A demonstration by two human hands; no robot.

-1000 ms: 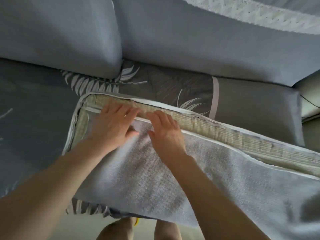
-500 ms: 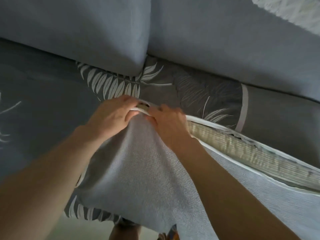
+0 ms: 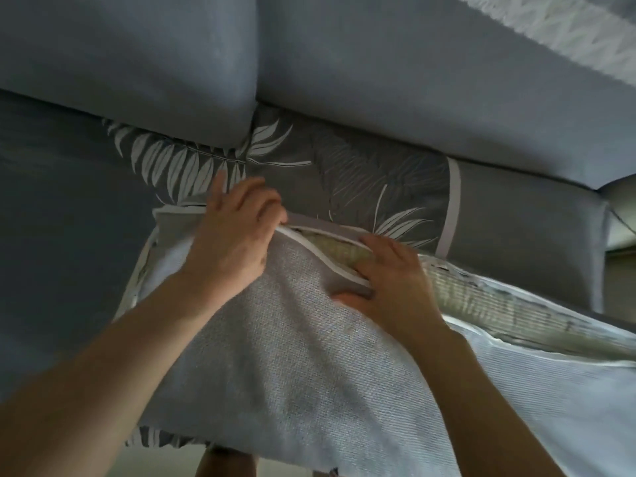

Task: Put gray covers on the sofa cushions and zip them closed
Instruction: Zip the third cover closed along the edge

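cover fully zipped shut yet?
No: the gray cover gapes open along its far edge, with the yellowish cushion showing through, from the right hand onward to the right.

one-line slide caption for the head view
Both hands, left hand and right hand, work the gray cover over a cushion, opening still unzipped.

Home living room: sofa with grey back cushions, leaf-print seat cover, white lace throw over the backrest top right. Pale floor at the bottom edge. Household furnishings only.
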